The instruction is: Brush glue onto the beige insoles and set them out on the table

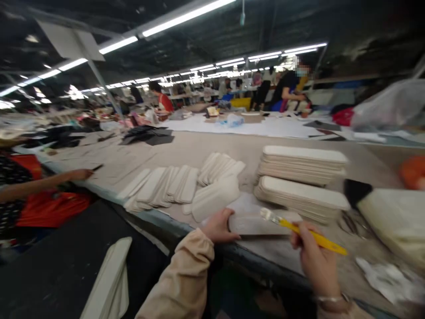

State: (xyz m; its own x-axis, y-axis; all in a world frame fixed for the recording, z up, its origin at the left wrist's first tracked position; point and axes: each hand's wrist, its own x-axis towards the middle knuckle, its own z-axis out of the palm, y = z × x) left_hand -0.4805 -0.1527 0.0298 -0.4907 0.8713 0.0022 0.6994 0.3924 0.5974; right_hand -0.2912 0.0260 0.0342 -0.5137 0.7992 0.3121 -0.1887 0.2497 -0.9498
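In my right hand [315, 252] is a paint brush with a yellow handle [320, 239], its fingers closed around it. The bristles [265, 214] rest over or just above a pale flat panel [255, 223] at the table's near edge; contact is hard to judge. My left hand [217, 226] grips the panel's left end, thumb along the near side and a finger at the far side. Beside that hand lies an overlapping group of cream panels [215, 197]. Two neat stacks of rounded cream panels, a rear stack [303, 164] and a front stack [300, 197], stand beyond the brush.
More cream panels [166, 186] lie fanned out at left, and several [109, 279] rest on a black surface below. Scissors [353, 223], crumpled white material [388, 279] and a pale bundle [395, 217] are at right. A co-worker's arm [49, 184] reaches in from the left.
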